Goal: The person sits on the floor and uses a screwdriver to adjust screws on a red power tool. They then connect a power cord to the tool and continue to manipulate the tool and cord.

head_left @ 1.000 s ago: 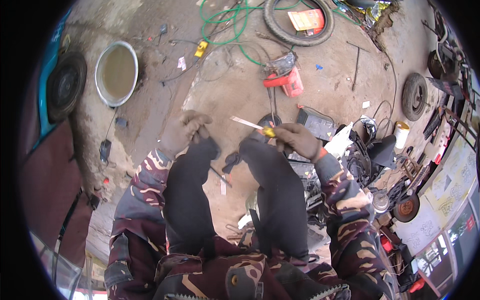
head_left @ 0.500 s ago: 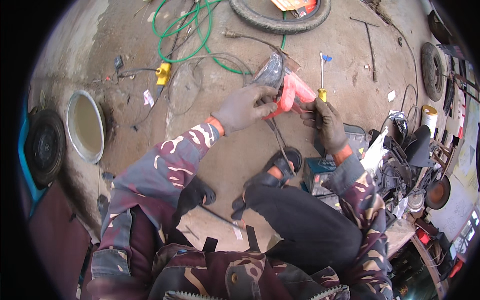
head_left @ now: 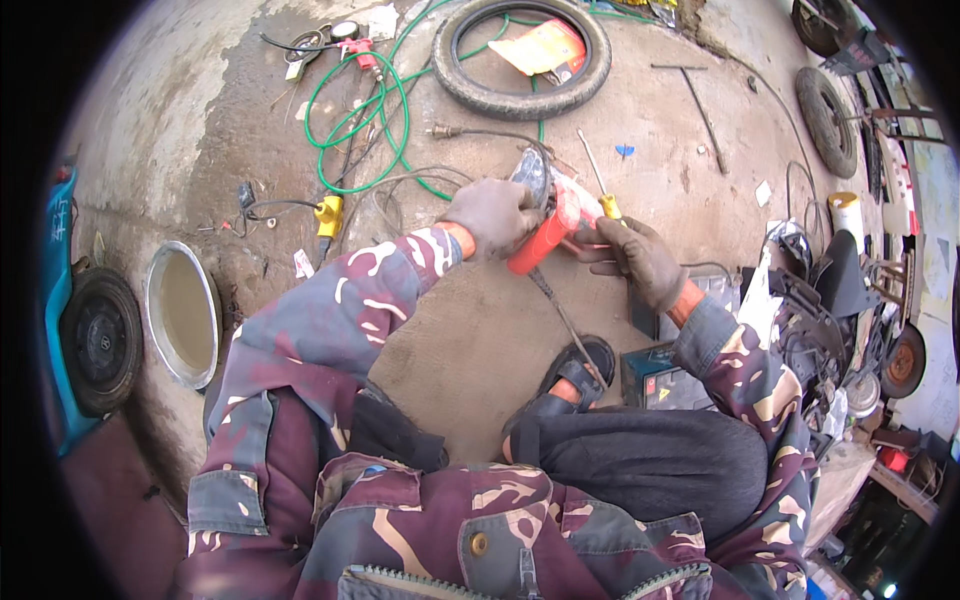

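A red corded power tool (head_left: pixel 545 243) with a scuffed grey head is held off the floor in front of me. My left hand (head_left: pixel 490 218), in a grey glove, is closed around its left side near the head. A dark cord (head_left: pixel 556 315) runs from the tool's lower end toward my sandal. Also gloved, my right hand (head_left: pixel 640 262) grips a screwdriver (head_left: pixel 609 206) by its yellow handle, the shaft pointing up and away from the tool. The fingers of that hand lie close against the tool's right side; whether they press on it is hard to tell.
A tyre (head_left: pixel 455 85) with an orange packet lies ahead, beside a coiled green hose (head_left: pixel 322 140). A T-handled wrench (head_left: pixel 705 120) rests at far right. A basin (head_left: pixel 160 310) stands left; a boxed battery-like unit (head_left: pixel 655 375) and clutter are near my right knee.
The view has shifted, bringing more of the far floor into sight. The red tool has turned so its body points down-left, and the screwdriver now leans left in my right hand.
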Motion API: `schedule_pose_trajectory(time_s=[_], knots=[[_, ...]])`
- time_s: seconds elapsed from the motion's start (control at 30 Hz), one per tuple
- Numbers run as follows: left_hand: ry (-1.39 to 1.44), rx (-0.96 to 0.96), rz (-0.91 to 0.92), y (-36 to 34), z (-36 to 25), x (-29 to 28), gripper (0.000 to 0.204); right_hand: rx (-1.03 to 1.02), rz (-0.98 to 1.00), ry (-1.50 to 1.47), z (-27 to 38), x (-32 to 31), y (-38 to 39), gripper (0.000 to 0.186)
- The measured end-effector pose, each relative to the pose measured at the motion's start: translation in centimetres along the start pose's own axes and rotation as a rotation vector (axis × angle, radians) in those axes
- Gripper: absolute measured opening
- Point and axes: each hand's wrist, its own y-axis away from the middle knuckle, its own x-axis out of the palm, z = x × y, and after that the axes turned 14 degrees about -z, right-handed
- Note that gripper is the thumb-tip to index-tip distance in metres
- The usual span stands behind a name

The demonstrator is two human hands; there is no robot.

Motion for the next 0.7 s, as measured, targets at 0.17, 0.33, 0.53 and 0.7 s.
schedule_pose_trajectory(time_s=[0.17, 0.33, 0.53, 0.7], knots=[[0.79, -0.417, 0.283, 0.0, 1.5, 0.9, 0.029, 0.019, 0.095, -0.121, -0.9, 0.4, 0.5, 0.045], [0.986, -0.368, 0.452, 0.1, 2.7, -1.2, 0.03, -0.036, 0.131, 0.002, -1.0, 2.4, -0.3, 0.041], [0.638, -0.247, 0.254, -1.3, 6.2, -8.2, 0.029, -0.153, 0.134, 0.195, -0.5, 3.4, 0.0, 0.038], [0.106, -0.457, 0.212, -1.6, 8.6, -10.8, 0.024, -0.213, 0.063, 0.014, 0.1, 3.1, -1.5, 0.037]])
